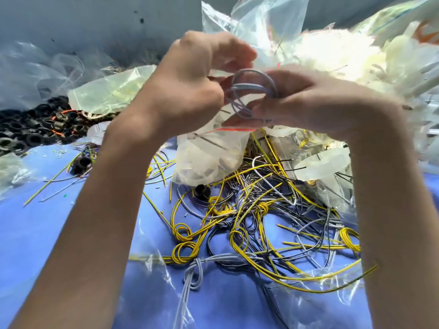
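Two-handed hold: L hand (187, 91) clenched, pinching grey wire coil (255, 87) at its left side; R hand (313, 103) grasps right side, wrapped round the loops, prob. so turns don't spring open during winding. Coil is raised above far-middle of blue surface (47, 233). Underneath, twd near edge: loose wire pile (261, 224); clear bags (209, 157) behind; black rings (35, 131) at left edge.

Both hands raised above the blue table (47, 233); left hand (190, 84) and right hand (308, 100) pinch a coiled grey wire (251, 91) between them; yellow, grey and black wire pile (261, 222) mid-table; clear plastic bags (213, 157) behind; black rings (31, 129) at left edge.
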Tool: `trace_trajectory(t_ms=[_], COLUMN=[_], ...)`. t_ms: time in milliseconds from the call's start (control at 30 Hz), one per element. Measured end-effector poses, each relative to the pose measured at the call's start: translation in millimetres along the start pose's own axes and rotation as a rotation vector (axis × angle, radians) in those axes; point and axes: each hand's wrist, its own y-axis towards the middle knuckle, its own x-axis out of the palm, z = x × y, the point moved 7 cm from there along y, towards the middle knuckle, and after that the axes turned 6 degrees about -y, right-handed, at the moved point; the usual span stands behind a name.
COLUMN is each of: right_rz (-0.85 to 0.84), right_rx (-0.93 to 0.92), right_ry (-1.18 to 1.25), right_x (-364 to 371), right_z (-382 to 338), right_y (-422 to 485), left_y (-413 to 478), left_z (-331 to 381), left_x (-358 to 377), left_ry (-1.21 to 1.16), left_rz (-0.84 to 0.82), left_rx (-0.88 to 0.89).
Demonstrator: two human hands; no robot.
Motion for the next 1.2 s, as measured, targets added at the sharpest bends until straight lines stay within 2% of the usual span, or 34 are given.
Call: trace_trajectory(t_ms=[167,467,833,1000,1200], right_rz=[0.014,0.128,0.029,0.042,0.173], right_rx=[0.081,0.097,0.143,0.115,0.143], right_ry=[0.014,-0.08,-0.207,-0.065,-0.346], right_x=[-6,-19,-19,-17,-29], right_z=[11,14,20,16,10], right_y=[-7,-8,-10,-10,-9], left_y=[-2,-3,-6,-5,-7], left_z=[-7,-4,1,0,5], left_x=[-10,-5,-9,-9,-5], left_ry=[-0.023,-0.006,0.164,0.162,0.123], left_rz=[-0.032,-0.125,-0.112,-0.124,-0.16], left_rx=[-0.024,-0.01,-0.007,-0.002,0.025])
